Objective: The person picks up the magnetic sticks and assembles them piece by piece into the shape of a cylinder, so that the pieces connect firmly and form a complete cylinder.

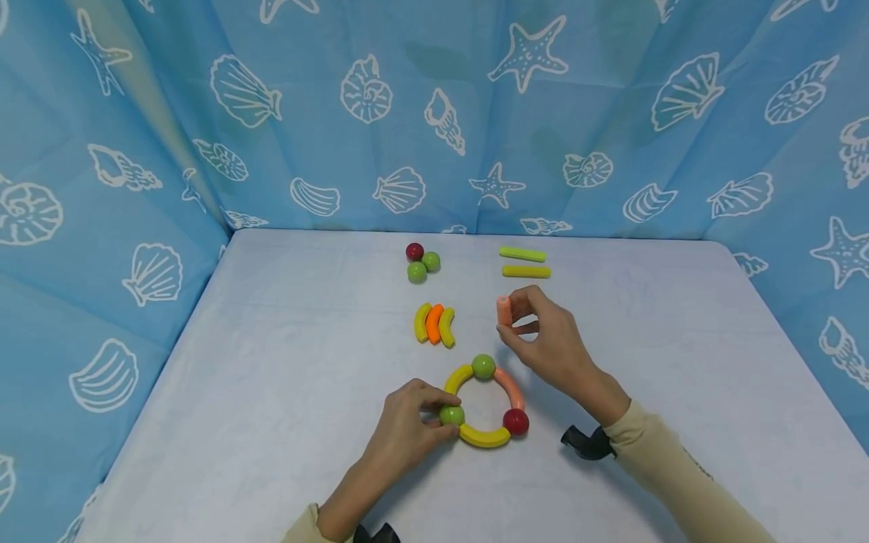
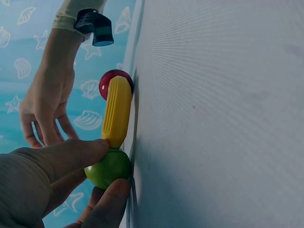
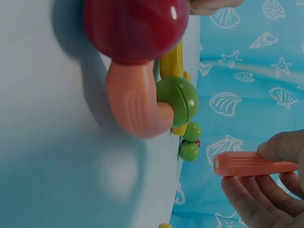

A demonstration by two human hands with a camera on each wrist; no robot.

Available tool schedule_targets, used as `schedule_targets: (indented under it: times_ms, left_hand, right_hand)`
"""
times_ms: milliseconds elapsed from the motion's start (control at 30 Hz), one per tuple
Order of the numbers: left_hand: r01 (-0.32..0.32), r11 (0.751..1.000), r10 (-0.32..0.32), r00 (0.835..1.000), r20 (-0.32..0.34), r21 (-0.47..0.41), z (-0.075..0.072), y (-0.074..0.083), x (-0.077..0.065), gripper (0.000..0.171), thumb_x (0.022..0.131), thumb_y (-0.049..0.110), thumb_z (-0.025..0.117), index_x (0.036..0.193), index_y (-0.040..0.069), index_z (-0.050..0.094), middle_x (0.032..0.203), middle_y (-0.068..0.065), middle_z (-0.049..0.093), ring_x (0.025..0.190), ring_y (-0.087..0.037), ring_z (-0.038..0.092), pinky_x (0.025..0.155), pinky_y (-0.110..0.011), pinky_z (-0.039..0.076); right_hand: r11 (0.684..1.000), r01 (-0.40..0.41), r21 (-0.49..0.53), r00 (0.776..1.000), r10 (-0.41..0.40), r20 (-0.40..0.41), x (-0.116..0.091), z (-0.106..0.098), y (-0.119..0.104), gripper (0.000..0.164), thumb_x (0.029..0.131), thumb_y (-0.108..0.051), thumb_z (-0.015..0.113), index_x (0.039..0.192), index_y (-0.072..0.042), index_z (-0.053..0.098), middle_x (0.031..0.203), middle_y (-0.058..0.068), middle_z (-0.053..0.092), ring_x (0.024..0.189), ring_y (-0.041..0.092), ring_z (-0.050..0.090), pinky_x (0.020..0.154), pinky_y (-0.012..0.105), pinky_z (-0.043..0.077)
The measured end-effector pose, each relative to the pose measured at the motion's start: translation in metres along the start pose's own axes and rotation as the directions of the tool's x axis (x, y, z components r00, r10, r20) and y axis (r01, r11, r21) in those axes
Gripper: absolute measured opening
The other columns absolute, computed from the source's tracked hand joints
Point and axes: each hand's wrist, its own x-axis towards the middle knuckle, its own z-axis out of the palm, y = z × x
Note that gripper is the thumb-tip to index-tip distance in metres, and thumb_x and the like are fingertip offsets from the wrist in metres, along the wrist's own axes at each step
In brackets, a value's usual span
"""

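Note:
A ring of curved rods and balls lies on the table. Two yellow curved rods (image 1: 485,438), a pink curved rod (image 1: 511,388), a red ball (image 1: 516,422), a green ball (image 1: 483,366) at the far side and another green ball (image 2: 107,170) at the left make it up. My left hand (image 1: 410,422) pinches that left green ball, with one digit at its joint with the yellow rod. Raised beyond the ring, my right hand (image 1: 553,335) grips a straight pink rod (image 3: 242,164) between thumb and fingers, apart from the ring.
Behind the ring lie two yellow curved rods and an orange curved rod (image 1: 434,324). Farther back sit a loose red ball (image 1: 415,252) and two green balls (image 1: 417,272). Two straight yellow-green rods (image 1: 526,271) lie at the back right. A patterned blue curtain (image 1: 407,113) surrounds the table.

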Motion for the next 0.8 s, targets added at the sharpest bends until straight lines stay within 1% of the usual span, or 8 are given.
schedule_targets:
  times_ms: [167, 300, 567, 800]
  left_hand:
    - [-0.013, 1.0, 0.013, 1.0, -0.004, -0.002, 0.0, -0.001, 0.0, 0.027, 0.078, 0.007, 0.085, 0.104, 0.013, 0.079, 0.094, 0.006, 0.061, 0.09, -0.013, 0.06, 0.074, -0.021, 0.055]
    - [-0.017, 1.0, 0.017, 1.0, -0.003, 0.0, 0.0, -0.001, -0.001, 0.027, 0.078, 0.008, 0.084, 0.104, 0.013, 0.079, 0.095, 0.006, 0.061, 0.091, -0.013, 0.06, 0.075, -0.022, 0.055]
    - [-0.028, 1.0, 0.028, 1.0, -0.009, 0.012, -0.001, -0.001, -0.001, 0.027, 0.078, 0.007, 0.084, 0.104, 0.013, 0.079, 0.095, 0.006, 0.062, 0.091, -0.013, 0.06, 0.075, -0.022, 0.055]
    - [-0.042, 0.999, 0.042, 0.999, -0.019, 0.019, -0.001, -0.002, -0.002, 0.027, 0.078, 0.007, 0.084, 0.104, 0.013, 0.079, 0.095, 0.005, 0.062, 0.091, -0.013, 0.06, 0.075, -0.023, 0.055]
  right_hand:
    - [0.999, 0.033, 0.017, 0.999, -0.032, -0.043, -0.002, 0.003, -0.003, 0.045, 0.081, -0.001, 0.081, 0.117, -0.005, 0.054, 0.102, 0.006, 0.066, 0.092, 0.019, 0.066, 0.07, 0.035, 0.061]
    - [0.998, 0.055, 0.03, 0.997, -0.053, -0.056, -0.004, 0.006, -0.005, 0.047, 0.081, 0.0, 0.081, 0.118, -0.004, 0.054, 0.102, 0.005, 0.066, 0.092, 0.018, 0.067, 0.069, 0.032, 0.06]
    - [0.995, 0.076, 0.059, 0.996, -0.073, -0.056, -0.009, 0.012, -0.011, 0.05, 0.079, 0.001, 0.082, 0.12, -0.004, 0.055, 0.104, 0.005, 0.066, 0.094, 0.017, 0.067, 0.07, 0.032, 0.06]
    - [0.991, 0.097, 0.09, 0.995, -0.093, -0.044, -0.01, 0.016, -0.014, 0.049, 0.079, 0.002, 0.082, 0.118, -0.003, 0.053, 0.104, 0.005, 0.064, 0.094, 0.017, 0.067, 0.071, 0.029, 0.06]
